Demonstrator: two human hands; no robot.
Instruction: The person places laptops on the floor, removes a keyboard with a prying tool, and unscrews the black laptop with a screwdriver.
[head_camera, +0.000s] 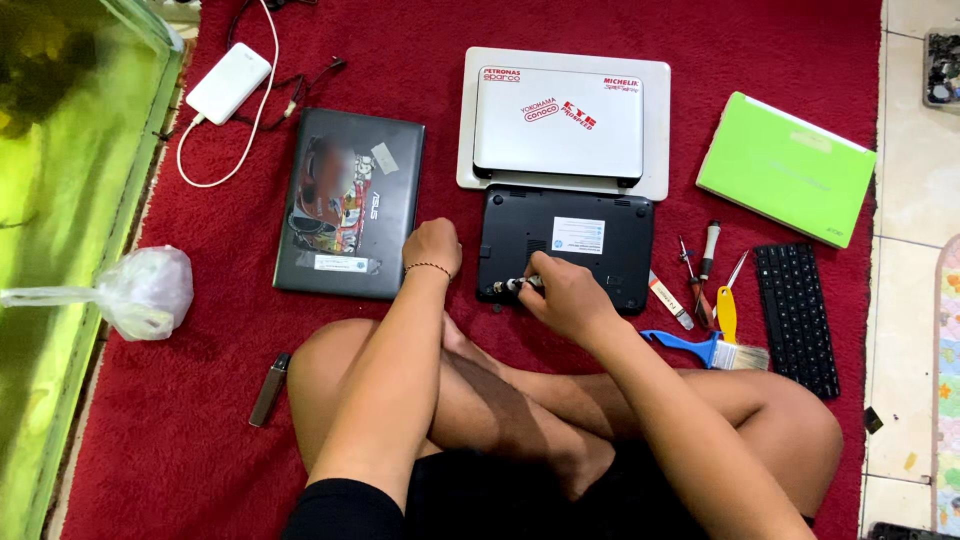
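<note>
One view only, from your head, facing steeply down, close over your crossed legs (560, 420), red carpet (200, 420) filling the frame

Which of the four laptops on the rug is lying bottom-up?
The small black laptop under the right hand; its underside label shows, while the others lie lid-up.

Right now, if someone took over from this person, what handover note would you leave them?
Left hand rests closed on the red carpet, between the grey laptop and the black netbook. Right hand holds a screwdriver at the upturned netbook's lower left corner. Its bottom cover is still on. Spare screwdrivers and a blue brush lie to the right.
</note>
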